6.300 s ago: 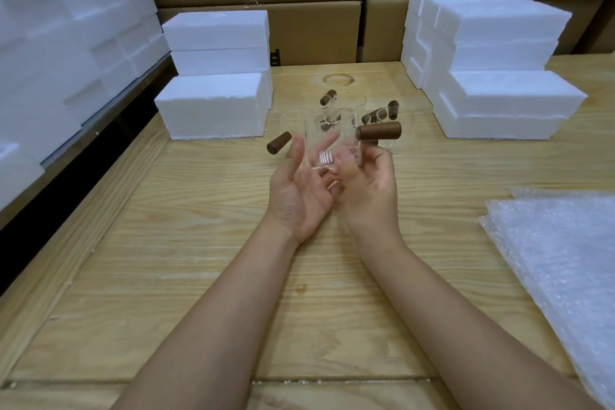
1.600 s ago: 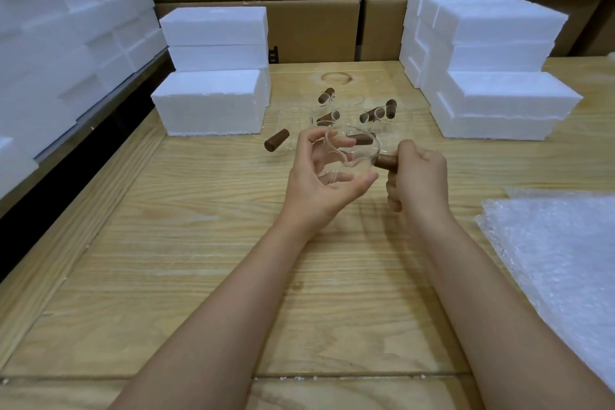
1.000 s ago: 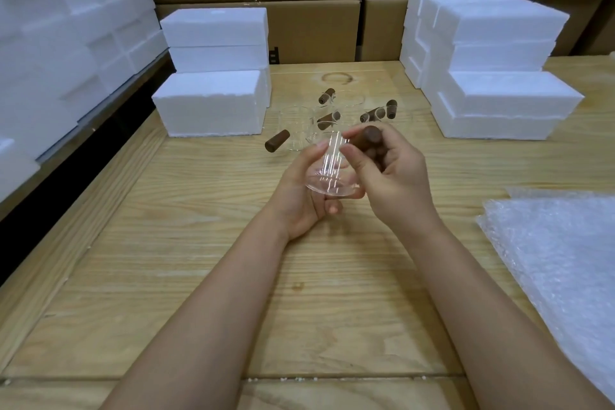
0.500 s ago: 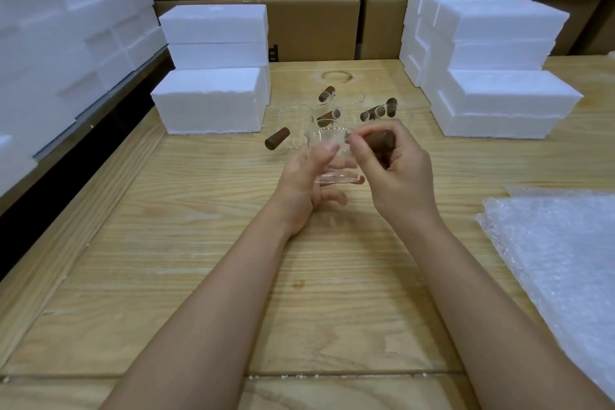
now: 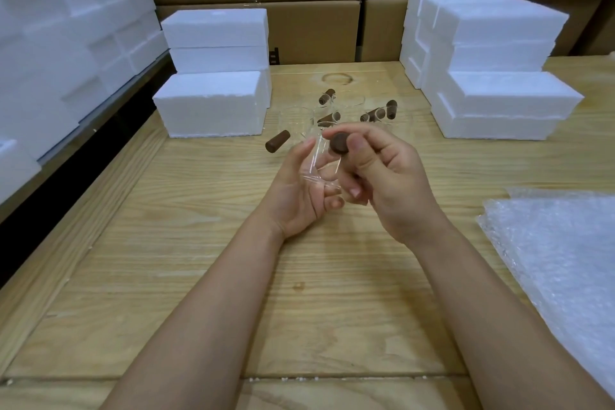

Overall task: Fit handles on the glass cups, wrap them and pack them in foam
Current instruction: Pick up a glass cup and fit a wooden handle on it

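Brown handle (image 5: 338,143) now shows its round end to the camera, pinched in the right hand (image 5: 389,183) grip; a second ago it stuck out rightward. The left hand (image 5: 296,193) grip curls round the glass cup (image 5: 321,165), held above the tabletop (image 5: 233,243) at mid-scene. Fitting looks nearly done, with wrapping still to come.

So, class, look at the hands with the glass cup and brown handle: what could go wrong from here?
1. The glass cup rests in the fingers of the left hand while the right hand pinches the brown handle; a hard push could make it slip and break.
2. A crooked handle might crack the glass.
3. Just beyond the hands stand other glass cups; a stray knuckle could knock them.
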